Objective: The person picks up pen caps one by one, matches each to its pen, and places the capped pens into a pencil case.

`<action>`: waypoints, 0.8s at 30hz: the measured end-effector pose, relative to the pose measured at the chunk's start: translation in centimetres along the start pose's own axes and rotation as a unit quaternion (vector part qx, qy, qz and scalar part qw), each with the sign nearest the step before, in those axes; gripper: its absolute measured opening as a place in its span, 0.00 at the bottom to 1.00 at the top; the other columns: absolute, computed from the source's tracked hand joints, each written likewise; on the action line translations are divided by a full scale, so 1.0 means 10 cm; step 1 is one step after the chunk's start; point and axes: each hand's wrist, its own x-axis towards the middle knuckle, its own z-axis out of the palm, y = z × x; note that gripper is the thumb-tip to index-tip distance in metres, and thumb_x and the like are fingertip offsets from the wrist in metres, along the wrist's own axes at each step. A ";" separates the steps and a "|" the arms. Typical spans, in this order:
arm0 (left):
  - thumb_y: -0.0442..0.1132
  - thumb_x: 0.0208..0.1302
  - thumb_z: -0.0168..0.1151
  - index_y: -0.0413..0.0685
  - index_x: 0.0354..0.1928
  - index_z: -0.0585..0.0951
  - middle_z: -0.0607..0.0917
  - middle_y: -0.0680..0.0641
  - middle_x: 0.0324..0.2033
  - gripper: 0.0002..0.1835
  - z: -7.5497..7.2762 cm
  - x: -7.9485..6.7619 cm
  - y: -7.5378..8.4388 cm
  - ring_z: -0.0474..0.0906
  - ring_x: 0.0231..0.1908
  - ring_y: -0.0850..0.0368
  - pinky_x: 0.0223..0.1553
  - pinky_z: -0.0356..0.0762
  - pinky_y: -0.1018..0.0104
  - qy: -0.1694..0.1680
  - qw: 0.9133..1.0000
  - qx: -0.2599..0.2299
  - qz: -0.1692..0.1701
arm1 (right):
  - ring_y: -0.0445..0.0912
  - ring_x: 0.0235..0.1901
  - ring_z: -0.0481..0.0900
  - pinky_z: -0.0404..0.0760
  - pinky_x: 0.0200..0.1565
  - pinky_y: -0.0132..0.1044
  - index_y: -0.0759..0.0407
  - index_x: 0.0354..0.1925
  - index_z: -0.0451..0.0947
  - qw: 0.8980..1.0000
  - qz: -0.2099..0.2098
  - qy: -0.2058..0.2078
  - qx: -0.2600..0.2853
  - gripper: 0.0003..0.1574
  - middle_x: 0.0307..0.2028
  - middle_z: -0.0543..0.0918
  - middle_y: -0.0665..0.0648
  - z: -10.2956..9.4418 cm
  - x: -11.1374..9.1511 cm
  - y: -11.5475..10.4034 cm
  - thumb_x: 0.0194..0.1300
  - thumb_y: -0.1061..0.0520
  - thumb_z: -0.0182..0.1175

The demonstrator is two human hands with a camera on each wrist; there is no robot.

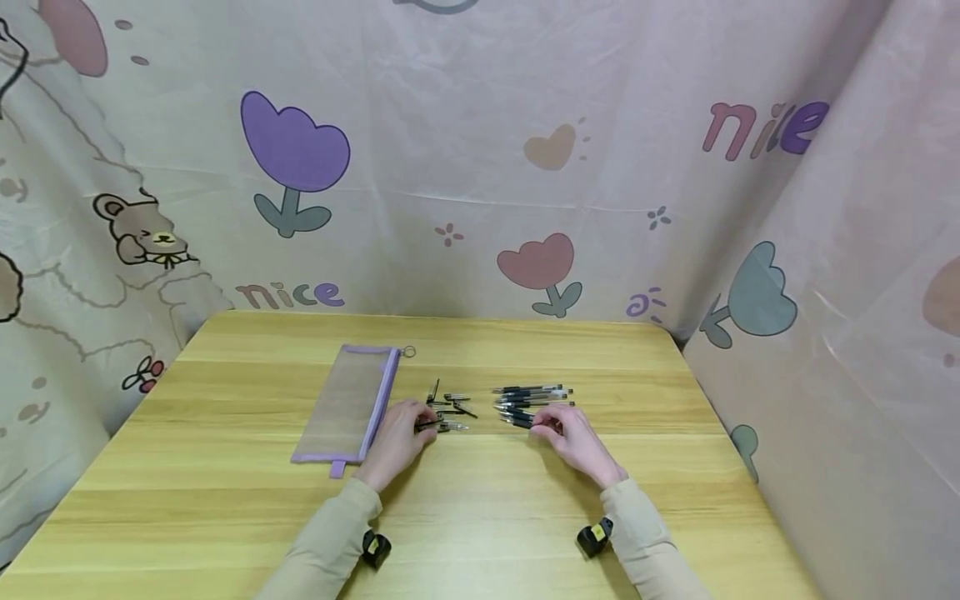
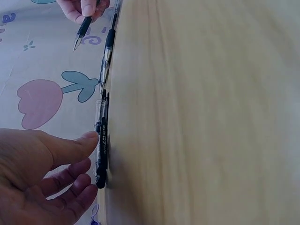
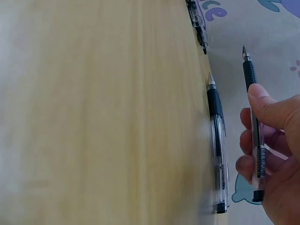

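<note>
My left hand (image 1: pixel 401 433) is at the left pile, thumb and fingertips at either side of a clear pen cap (image 2: pixel 103 145) with a dark label. Several more caps (image 1: pixel 456 397) lie loosely scattered just beyond its fingertips. In my right hand (image 1: pixel 576 440) I pinch an uncapped gel pen (image 3: pixel 251 74) between thumb and fingers, its metal tip pointing left. Below that pen, in the right wrist view, another uncapped pen (image 3: pixel 216 136) lies on the table. More uncapped pens (image 1: pixel 528 390) lie roughly side by side beyond my right hand, tips to the left.
A mesh zip pouch (image 1: pixel 345 404) with purple edging lies flat left of the caps, a ring (image 1: pixel 408 352) at its far corner. The wooden table (image 1: pixel 480 533) meets a printed curtain (image 1: pixel 450 150) at the back. Dark wrist devices (image 1: pixel 595 537) hang beside both sleeves.
</note>
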 end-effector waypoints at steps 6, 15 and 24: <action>0.31 0.56 0.73 0.42 0.39 0.85 0.85 0.46 0.38 0.09 0.00 0.02 -0.02 0.79 0.42 0.52 0.50 0.78 0.52 0.000 1.000 -0.011 0.006 | 0.36 0.33 0.77 0.78 0.38 0.30 0.56 0.36 0.85 1.000 0.010 0.010 -0.009 0.04 0.34 0.86 0.48 0.00 -0.02 0.00 0.63 0.57 0.68; 0.30 0.56 0.73 0.41 0.38 0.86 0.86 0.46 0.36 0.08 -0.01 0.04 -0.05 0.79 0.38 0.54 0.46 0.79 0.57 0.001 1.000 -0.005 0.005 | 0.34 0.31 0.74 0.75 0.34 0.29 0.56 0.36 0.85 0.999 0.031 0.011 0.009 0.06 0.34 0.86 0.48 -0.01 -0.03 0.00 0.63 0.55 0.69; 0.28 0.55 0.73 0.41 0.36 0.87 0.86 0.46 0.33 0.07 -0.02 0.04 -0.05 0.80 0.36 0.54 0.44 0.79 0.57 0.009 1.000 -0.002 0.014 | 0.33 0.29 0.73 0.75 0.33 0.28 0.57 0.36 0.85 0.999 0.024 0.020 0.025 0.04 0.33 0.86 0.50 -0.01 -0.02 -0.01 0.62 0.58 0.69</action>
